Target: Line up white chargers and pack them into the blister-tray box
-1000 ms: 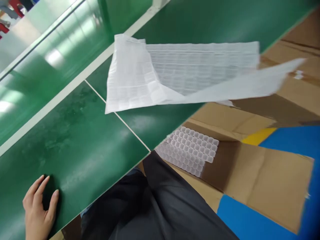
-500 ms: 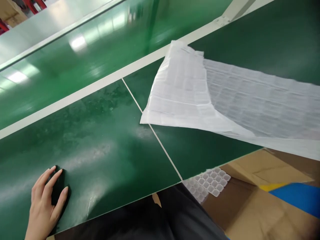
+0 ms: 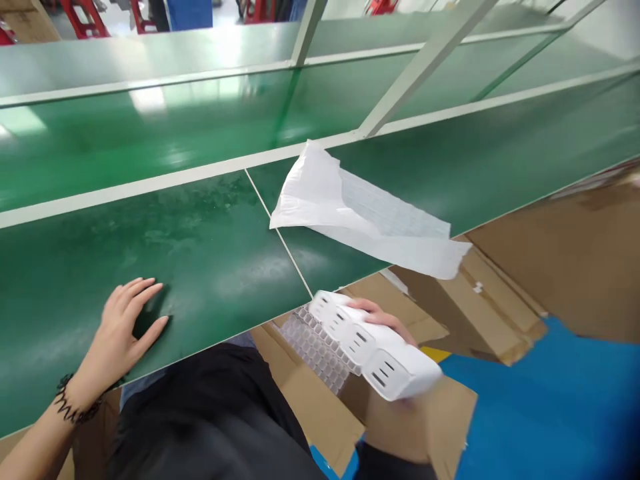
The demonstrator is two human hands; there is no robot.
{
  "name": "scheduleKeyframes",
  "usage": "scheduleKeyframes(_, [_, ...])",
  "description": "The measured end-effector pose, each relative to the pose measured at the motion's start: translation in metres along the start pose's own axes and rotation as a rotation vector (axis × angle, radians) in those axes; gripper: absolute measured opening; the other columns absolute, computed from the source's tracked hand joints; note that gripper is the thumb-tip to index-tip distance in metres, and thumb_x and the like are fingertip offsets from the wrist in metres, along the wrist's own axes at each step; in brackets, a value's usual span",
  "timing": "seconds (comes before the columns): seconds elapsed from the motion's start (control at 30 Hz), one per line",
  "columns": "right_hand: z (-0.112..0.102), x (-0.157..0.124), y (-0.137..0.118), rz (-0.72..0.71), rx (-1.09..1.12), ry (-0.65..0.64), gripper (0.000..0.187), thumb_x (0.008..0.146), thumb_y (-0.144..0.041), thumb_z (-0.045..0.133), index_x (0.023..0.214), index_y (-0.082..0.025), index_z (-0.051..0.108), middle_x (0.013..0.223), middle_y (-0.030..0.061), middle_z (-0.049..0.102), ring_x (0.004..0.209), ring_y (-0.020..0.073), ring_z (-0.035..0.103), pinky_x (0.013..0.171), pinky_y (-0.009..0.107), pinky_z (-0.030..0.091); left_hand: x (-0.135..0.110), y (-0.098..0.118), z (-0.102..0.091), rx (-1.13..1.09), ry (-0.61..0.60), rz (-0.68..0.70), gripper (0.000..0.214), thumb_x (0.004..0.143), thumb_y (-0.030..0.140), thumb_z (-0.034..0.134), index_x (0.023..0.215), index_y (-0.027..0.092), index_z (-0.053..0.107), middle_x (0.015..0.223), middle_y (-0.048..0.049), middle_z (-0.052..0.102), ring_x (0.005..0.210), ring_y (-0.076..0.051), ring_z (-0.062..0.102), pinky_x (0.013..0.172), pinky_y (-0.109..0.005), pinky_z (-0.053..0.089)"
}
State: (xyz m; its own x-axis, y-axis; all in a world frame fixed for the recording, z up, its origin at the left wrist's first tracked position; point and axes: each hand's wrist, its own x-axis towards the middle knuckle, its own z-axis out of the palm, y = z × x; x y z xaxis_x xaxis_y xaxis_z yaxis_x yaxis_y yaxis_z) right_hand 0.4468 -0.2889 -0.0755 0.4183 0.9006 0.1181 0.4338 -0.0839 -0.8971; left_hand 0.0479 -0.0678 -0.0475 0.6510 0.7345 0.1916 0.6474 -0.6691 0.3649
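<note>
My left hand (image 3: 125, 330) rests on the green worktable (image 3: 200, 267), fingers spread and holding nothing. A dark coiled band circles that wrist. My right hand (image 3: 387, 320) grips a row of several white plastic blocks with dark slots (image 3: 377, 357), tilted over an open cardboard box beyond the table's near edge. Its fingers curl over the top of the row; the rest of the hand is partly hidden and blurred. Inside the box, translucent pieces in a grid (image 3: 320, 350) show below the blocks. On the table lies a creased white sheet (image 3: 320, 200), one end hanging over the edge.
Cardboard boxes (image 3: 493, 313) stand to the right of the table, near a blue floor surface (image 3: 540, 393). A white post (image 3: 425, 67) rises from the rail (image 3: 190, 175) along the table's back. Red stools (image 3: 87, 20) are at the far left.
My right hand has come into view with the row of white blocks. My left hand appears farther up and right in the picture. The camera view has shifted, showing more boxes and floor.
</note>
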Motion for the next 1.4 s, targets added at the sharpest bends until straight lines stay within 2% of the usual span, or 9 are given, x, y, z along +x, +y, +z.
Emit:
scheduleKeyframes(0.1, [0.066,0.071,-0.055,-0.041,0.526,-0.287,0.045,0.076,-0.073,0.06,0.099,-0.034,0.066,0.121,0.0096,0.065,0.116,0.0342,0.062,0.084,0.05,0.057,0.012,0.017,-0.013,-0.118,0.051,0.12,0.055,0.095,0.042,0.059,0.145,0.03,0.04,0.142,-0.0086,0.052,0.135,-0.027,0.049,0.112,-0.046,0.044])
scheduleKeyframes(0.27, [0.189,0.16,-0.131,0.032,0.942,-0.75,0.047,0.075,-0.065,0.066,0.102,-0.027,0.067,0.118,0.0076,0.067,0.112,0.0295,0.062,0.092,0.048,0.053,0.043,0.02,-0.032,-0.173,0.327,0.278,0.084,0.085,0.057,0.069,0.151,0.025,0.029,0.144,-0.015,0.049,0.134,-0.029,0.05,0.109,-0.046,0.047])
scheduleKeyframes(0.4, [0.262,0.181,-0.156,0.218,0.936,-0.912,0.04,0.081,-0.055,0.062,0.11,-0.028,0.066,0.11,0.0052,0.071,0.095,0.0249,0.067,0.081,0.042,0.056,0.054,-0.02,-0.028,-0.08,0.611,0.153,0.07,0.088,0.064,0.061,0.141,0.023,0.042,0.127,-0.0136,0.061,0.115,-0.026,0.06,0.097,-0.043,0.052])
scheduleKeyframes(0.53, [0.306,0.17,-0.153,0.26,0.924,-1.006,0.044,0.086,-0.056,0.055,0.117,-0.026,0.064,0.119,0.0075,0.071,0.103,0.0273,0.068,0.088,0.047,0.057,0.044,-0.06,-0.018,-0.037,0.623,0.028,0.069,0.091,0.072,0.045,0.133,0.018,0.051,0.114,-0.0135,0.065,0.102,-0.024,0.063,0.087,-0.038,0.053])
scheduleKeyframes(0.67, [0.315,0.16,-0.138,0.293,0.836,-0.968,0.053,0.084,-0.057,0.065,0.127,-0.027,0.06,0.128,0.0082,0.067,0.112,0.0292,0.066,0.094,0.051,0.056,0.036,-0.076,-0.018,-0.034,0.553,0.049,0.06,0.094,0.068,0.046,0.126,0.018,0.057,0.102,-0.0096,0.069,0.09,-0.02,0.063,0.078,-0.032,0.053])
scheduleKeyframes(0.8, [0.307,0.163,-0.127,-0.036,0.571,-0.755,0.05,0.083,-0.051,0.07,0.126,-0.027,0.062,0.132,0.0062,0.065,0.123,0.0285,0.06,0.107,0.049,0.049,0.038,-0.079,-0.031,-0.042,0.534,0.065,0.055,0.09,0.061,0.059,0.125,0.019,0.058,0.103,-0.0083,0.069,0.088,-0.019,0.062,0.078,-0.031,0.052])
scheduleKeyframes(0.97, [0.304,0.169,-0.124,0.03,0.494,-0.538,0.038,0.089,-0.042,0.062,0.125,-0.028,0.063,0.134,0.0066,0.063,0.109,0.0282,0.067,0.086,0.045,0.061,0.037,-0.081,-0.044,0.102,0.411,0.044,0.051,0.09,0.061,0.059,0.12,0.019,0.06,0.096,-0.006,0.069,0.082,-0.019,0.059,0.073,-0.031,0.048])
scheduleKeyframes(1.27, [0.297,0.176,-0.133,0.131,0.74,-0.802,0.069,0.074,-0.023,0.059,0.141,-0.033,0.043,0.129,0.0072,0.061,0.102,0.0259,0.067,0.093,0.052,0.057,0.036,-0.084,-0.042,0.307,0.139,0.072,0.048,0.091,0.057,0.061,0.121,0.02,0.061,0.096,-0.0064,0.066,0.084,-0.021,0.056,0.072,-0.034,0.039])
scheduleKeyframes(1.4, [0.294,0.178,-0.133,0.073,0.66,-0.726,0.059,0.077,-0.029,0.07,0.131,-0.035,0.046,0.117,0.0031,0.06,0.095,0.021,0.066,0.095,0.046,0.055,0.035,-0.083,-0.048,0.259,0.041,0.035,0.059,0.089,0.055,0.065,0.134,0.019,0.053,0.109,-0.0089,0.066,0.095,-0.024,0.058,0.081,-0.037,0.04])
